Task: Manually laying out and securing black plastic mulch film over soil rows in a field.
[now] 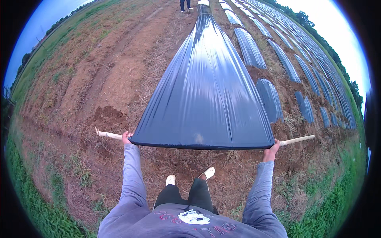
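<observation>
A wide sheet of shiny black plastic film [206, 99] stretches away from me, narrowing toward the far end of the row. Its near edge is wrapped round a pale wooden pole [297, 140] whose bare ends stick out at both sides. My left hand [126, 138] is closed round the pole at the film's left corner. At the right corner my right hand [272, 147] grips the same pole. Both arms reach forward and apart, and the film looks taut between them.
Film-covered beds [248, 47] run in rows on the right. Bare soil ridges [119, 75] with dry straw lie on the left. Far ahead a person [184, 5] stands beside the film. Green grass [31, 198] borders the near ground.
</observation>
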Available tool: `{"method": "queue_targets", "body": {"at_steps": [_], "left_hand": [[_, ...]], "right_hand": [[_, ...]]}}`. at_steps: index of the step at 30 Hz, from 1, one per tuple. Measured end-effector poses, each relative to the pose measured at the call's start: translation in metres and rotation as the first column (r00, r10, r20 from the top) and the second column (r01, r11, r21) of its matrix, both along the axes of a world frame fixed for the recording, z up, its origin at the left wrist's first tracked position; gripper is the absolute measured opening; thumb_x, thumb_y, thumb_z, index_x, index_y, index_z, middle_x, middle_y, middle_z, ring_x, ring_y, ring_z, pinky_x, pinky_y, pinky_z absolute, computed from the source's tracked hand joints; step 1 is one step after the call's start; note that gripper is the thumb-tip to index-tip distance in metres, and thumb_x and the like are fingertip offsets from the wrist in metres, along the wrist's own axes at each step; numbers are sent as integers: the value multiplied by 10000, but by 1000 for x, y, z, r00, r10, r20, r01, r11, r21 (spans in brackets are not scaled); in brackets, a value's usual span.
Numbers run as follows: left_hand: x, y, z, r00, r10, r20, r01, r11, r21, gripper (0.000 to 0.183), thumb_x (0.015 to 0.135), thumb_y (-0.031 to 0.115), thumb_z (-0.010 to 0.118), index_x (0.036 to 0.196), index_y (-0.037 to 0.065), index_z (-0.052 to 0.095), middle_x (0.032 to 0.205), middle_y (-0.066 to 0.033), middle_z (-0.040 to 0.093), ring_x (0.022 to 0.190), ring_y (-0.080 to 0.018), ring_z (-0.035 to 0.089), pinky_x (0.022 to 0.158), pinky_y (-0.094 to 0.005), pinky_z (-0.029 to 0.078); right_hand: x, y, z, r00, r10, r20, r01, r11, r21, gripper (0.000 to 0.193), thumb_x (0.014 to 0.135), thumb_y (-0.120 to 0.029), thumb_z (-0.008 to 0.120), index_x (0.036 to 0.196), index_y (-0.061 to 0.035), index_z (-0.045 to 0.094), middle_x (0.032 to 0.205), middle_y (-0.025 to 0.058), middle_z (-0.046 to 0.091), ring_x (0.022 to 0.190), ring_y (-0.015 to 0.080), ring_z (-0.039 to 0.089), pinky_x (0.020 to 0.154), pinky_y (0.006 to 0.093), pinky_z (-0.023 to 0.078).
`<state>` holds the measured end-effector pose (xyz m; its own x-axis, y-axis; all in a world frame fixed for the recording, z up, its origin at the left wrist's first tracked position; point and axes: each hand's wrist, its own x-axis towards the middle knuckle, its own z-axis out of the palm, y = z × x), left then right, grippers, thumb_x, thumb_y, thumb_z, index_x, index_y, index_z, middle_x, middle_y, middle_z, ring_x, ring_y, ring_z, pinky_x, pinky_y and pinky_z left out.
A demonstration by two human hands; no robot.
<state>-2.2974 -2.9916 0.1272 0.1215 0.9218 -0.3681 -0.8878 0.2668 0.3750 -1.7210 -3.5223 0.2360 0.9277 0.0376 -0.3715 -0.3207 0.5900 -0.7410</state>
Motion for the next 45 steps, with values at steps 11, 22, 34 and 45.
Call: {"method": "queue_targets", "body": {"at_steps": [11, 22, 34, 45], "left_hand": [[-69, -36, 66, 994, -21, -107, 13, 997, -79, 206, 755, 86, 583, 675, 99, 394, 554, -8, 412, 526, -166, 439, 545, -321, 450], [-71, -147, 29, 970, 7, -243, -47, 986, -157, 184, 782, 79, 557, 707, 94, 389, 571, -6, 417, 513, -147, 436, 521, -313, 459], [-121, -206, -174, 891, -89, -446, -99, 919, -380, 177, 797, 69, 556, 746, 75, 387, 584, -20, 422, 500, -151, 438, 489, -313, 457], [-177, -246, -384, 731, -143, -667, -291, 819, -495, 265, 839, 131, 566, 662, 121, 368, 544, 10, 401, 455, -138, 444, 456, -309, 449]], "right_hand": [[-72, -59, 29, 995, -100, 12, 100, 992, -78, 350, 757, -91, 669, 1036, 81, 546, 927, 119, 639, 727, 234, 660, 653, 369, 558], [-93, -160, -42, 971, -218, -95, 185, 945, -271, 424, 762, -82, 630, 1114, 109, 491, 983, 135, 607, 788, 241, 659, 676, 374, 564], [-117, -221, -177, 930, -361, -70, 279, 816, -506, 498, 778, -93, 629, 1151, 188, 457, 1102, 237, 576, 891, 280, 643, 707, 393, 559], [-189, -251, -402, 931, -313, -186, 56, 628, -776, 388, 757, -97, 631, 1030, 169, 557, 1002, 207, 630, 825, 271, 635, 746, 375, 515]]}}
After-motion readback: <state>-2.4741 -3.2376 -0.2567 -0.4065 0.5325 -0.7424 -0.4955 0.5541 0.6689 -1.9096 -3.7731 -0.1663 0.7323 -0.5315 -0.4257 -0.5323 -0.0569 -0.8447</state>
